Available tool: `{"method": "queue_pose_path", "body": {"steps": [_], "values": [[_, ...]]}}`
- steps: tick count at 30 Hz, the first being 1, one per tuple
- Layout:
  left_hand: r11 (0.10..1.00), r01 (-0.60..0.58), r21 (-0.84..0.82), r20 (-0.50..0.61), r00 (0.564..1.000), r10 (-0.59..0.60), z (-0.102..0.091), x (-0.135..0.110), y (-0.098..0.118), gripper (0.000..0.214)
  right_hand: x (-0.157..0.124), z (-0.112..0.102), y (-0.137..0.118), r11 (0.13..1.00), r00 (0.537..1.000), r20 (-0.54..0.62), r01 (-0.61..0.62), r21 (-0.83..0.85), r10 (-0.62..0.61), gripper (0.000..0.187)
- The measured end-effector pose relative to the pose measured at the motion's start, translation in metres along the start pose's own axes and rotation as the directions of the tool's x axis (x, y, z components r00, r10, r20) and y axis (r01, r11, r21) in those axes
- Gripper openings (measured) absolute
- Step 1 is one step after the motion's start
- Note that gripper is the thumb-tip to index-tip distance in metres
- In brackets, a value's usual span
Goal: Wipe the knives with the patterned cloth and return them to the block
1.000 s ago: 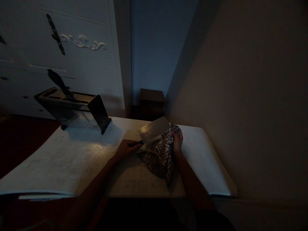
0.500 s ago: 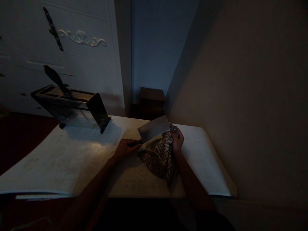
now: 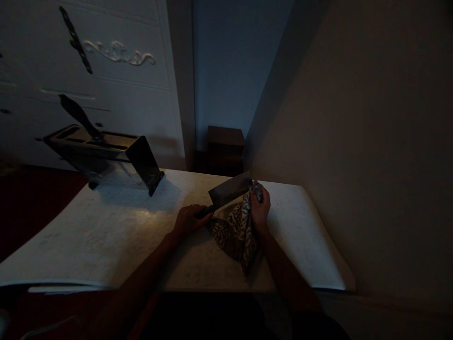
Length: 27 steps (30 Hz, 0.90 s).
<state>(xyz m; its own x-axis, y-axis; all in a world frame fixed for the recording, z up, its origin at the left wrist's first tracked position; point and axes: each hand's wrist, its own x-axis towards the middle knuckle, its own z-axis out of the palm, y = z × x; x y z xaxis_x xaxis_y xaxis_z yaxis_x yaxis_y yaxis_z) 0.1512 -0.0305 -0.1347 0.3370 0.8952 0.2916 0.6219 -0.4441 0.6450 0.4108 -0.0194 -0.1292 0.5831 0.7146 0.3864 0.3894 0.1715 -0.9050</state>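
Note:
My left hand (image 3: 189, 220) is closed round the dark handle of a broad cleaver (image 3: 229, 191), whose blade slants up to the right over the white table (image 3: 106, 231). My right hand (image 3: 261, 208) is closed on a patterned brown and white cloth (image 3: 235, 230), bunched against the far end of the blade. The rest of the cloth hangs down onto the table between my forearms.
A dark knife block (image 3: 102, 153) with one black-handled knife (image 3: 77, 113) in it stands at the table's far left. A white cabinet (image 3: 116, 80) is behind it, a small dark box (image 3: 224, 146) sits in the corner, and a plain wall (image 3: 371, 141) runs along the right.
The cleaver's blade has turned from its flat face toward me to nearly edge-on, and the cloth in my right hand has stayed at its far end. The camera has shifted slightly.

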Motion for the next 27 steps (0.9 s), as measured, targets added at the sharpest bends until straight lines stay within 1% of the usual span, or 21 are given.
{"method": "queue_pose_path", "body": {"steps": [3,6,8,11,13,15,19,22,24,27], "values": [[1.000,-0.012,0.026,0.036,0.999,0.011,0.000,-0.001,0.002,0.041,0.002,-0.003,-0.002,0.999,0.997,-0.060,0.049,-0.002,-0.049,0.049],[0.998,-0.019,0.062,0.068,0.998,0.015,0.001,-0.001,0.003,0.043,0.003,-0.006,-0.006,0.992,0.989,-0.085,0.126,0.011,-0.124,0.050],[0.996,-0.035,0.080,0.072,0.997,0.029,0.002,-0.002,0.002,0.043,0.003,-0.006,-0.008,0.990,0.987,-0.079,0.141,0.022,-0.139,0.051],[0.993,-0.063,0.100,0.070,0.996,0.056,0.004,-0.003,0.001,0.042,0.001,-0.005,-0.007,0.991,0.991,-0.052,0.128,0.030,-0.127,0.053],[0.989,-0.075,0.125,0.073,0.995,0.067,0.005,-0.004,0.001,0.043,-0.001,-0.004,-0.005,0.987,0.987,-0.022,0.158,0.001,-0.158,0.052],[0.986,-0.082,0.148,0.075,0.995,0.072,0.005,-0.005,0.001,0.044,-0.003,-0.003,-0.003,0.975,0.976,0.021,0.219,-0.046,-0.218,0.051],[0.988,-0.080,0.134,0.069,0.995,0.071,0.005,-0.006,0.004,0.044,-0.005,-0.002,-0.003,0.942,0.944,0.097,0.324,-0.089,-0.315,0.049],[0.992,-0.051,0.117,0.060,0.997,0.044,0.005,-0.005,0.007,0.043,-0.008,0.000,-0.005,0.914,0.911,0.169,0.394,-0.091,-0.376,0.049],[0.995,-0.020,0.100,0.053,0.998,0.015,0.006,-0.004,0.009,0.043,-0.012,0.002,-0.008,0.890,0.874,0.248,0.448,-0.082,-0.417,0.049],[0.998,0.024,0.061,0.015,1.000,-0.025,0.009,-0.003,0.010,0.041,-0.018,0.006,-0.013,0.853,0.806,0.363,0.518,-0.054,-0.467,0.050]]}}
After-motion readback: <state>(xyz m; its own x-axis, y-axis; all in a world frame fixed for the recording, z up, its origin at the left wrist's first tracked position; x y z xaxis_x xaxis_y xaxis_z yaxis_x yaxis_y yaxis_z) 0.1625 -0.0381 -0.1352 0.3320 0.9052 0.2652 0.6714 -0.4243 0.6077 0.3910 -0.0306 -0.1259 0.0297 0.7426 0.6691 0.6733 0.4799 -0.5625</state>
